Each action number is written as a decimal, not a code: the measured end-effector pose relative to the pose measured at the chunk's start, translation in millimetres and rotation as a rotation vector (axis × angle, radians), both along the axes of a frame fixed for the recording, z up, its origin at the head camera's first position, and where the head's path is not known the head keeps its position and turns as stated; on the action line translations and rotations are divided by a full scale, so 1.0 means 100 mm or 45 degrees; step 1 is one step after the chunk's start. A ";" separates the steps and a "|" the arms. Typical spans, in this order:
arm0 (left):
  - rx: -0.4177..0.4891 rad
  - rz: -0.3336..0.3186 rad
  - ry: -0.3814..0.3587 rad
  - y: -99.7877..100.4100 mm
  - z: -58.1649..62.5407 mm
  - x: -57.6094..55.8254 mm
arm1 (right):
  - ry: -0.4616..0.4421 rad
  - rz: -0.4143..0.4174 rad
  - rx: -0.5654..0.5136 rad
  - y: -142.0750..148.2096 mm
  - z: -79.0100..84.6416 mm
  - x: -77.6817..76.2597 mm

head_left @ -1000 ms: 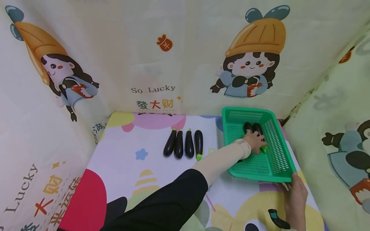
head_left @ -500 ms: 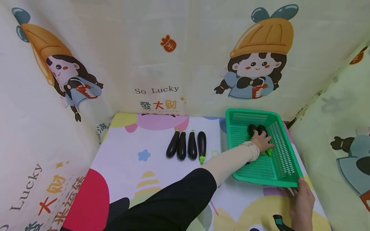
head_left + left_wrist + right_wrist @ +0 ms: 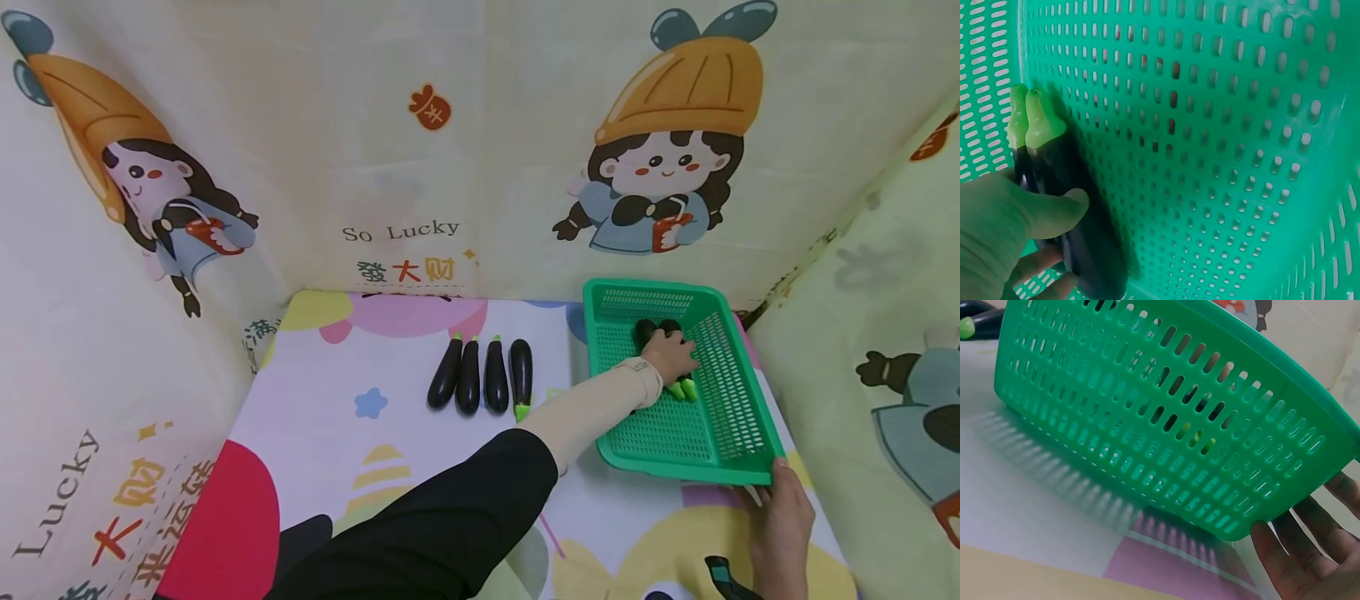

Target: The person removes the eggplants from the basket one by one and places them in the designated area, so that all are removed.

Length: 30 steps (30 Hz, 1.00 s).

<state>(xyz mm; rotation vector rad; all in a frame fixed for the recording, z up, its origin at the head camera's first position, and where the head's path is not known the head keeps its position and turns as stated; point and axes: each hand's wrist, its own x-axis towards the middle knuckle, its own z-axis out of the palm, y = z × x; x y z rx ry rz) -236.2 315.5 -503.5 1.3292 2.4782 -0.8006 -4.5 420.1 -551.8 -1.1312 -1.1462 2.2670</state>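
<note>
A green perforated plastic basket (image 3: 697, 450) stands at the right of the table. Inside it, my left hand (image 3: 670, 356) grips two dark eggplants (image 3: 647, 332) with pale green stem ends. In the left wrist view, the thumb lies across the eggplants (image 3: 1094, 250), which lie side by side, while other fingers curl below them. My right hand (image 3: 783, 517) holds the basket's near right corner from outside; its fingers (image 3: 1319, 537) meet the corner's lower edge in the right wrist view.
Several more eggplants (image 3: 495, 375) lie in a row on the patterned tabletop (image 3: 405, 367), left of the basket. Cartoon-printed cloth (image 3: 517, 167) hangs behind the table and along both sides.
The left hand's spread fingers have closed round the eggplants, whose stem ends now lie together. The right hand stays at the basket's corner.
</note>
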 end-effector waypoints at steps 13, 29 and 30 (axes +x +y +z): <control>-0.030 0.017 0.065 -0.13 0.17 0.10 | -0.001 -0.008 0.007 0.00 0.01 0.00; -0.056 0.197 -0.175 -0.37 0.31 0.31 | 0.039 -0.002 0.051 -0.05 -0.01 0.00; -0.053 0.188 -0.181 -0.39 0.31 0.31 | 0.035 -0.003 0.047 -0.05 -0.01 0.00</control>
